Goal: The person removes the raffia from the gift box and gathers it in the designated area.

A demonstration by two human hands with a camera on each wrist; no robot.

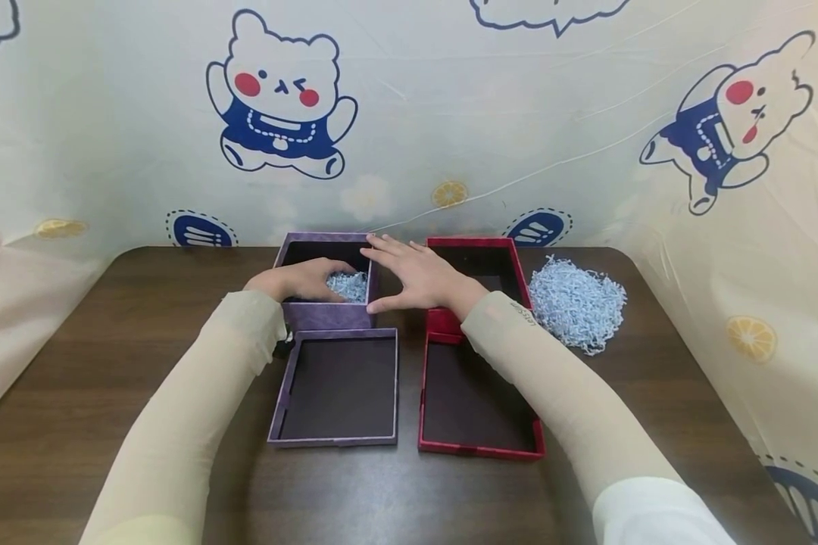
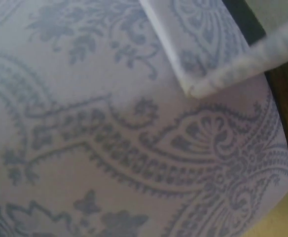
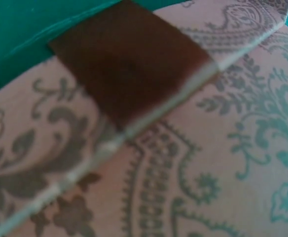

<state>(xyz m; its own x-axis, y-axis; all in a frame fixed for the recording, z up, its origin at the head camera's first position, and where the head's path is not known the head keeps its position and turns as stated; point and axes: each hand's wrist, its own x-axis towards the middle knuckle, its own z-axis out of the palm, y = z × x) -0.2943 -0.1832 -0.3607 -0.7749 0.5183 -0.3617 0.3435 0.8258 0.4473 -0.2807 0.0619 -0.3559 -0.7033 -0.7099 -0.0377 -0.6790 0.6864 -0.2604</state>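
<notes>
In the head view my left hand (image 1: 300,280) reaches into a purple box (image 1: 330,315). Its thumb and forefinger lie spread around light blue shredded paper (image 1: 351,286); the other fingertips are hidden. My right hand (image 1: 419,278), fingers spread, hovers between the purple box and a red box (image 1: 518,276), its fingertips at the purple box's right rim. Nothing shows in its grasp. The left wrist view is filled by a pale patterned box surface (image 2: 109,163). A similar patterned surface (image 3: 149,182) with a dark brown tab (image 3: 129,64) fills the right wrist view.
Right of the red box lies a loose heap of light blue shredded paper (image 1: 578,304). In front of the boxes a purple lid (image 1: 332,440) and a red lid (image 1: 479,452) lie with their dark insides up. A printed cloth (image 1: 409,113) hangs behind the brown table (image 1: 334,496).
</notes>
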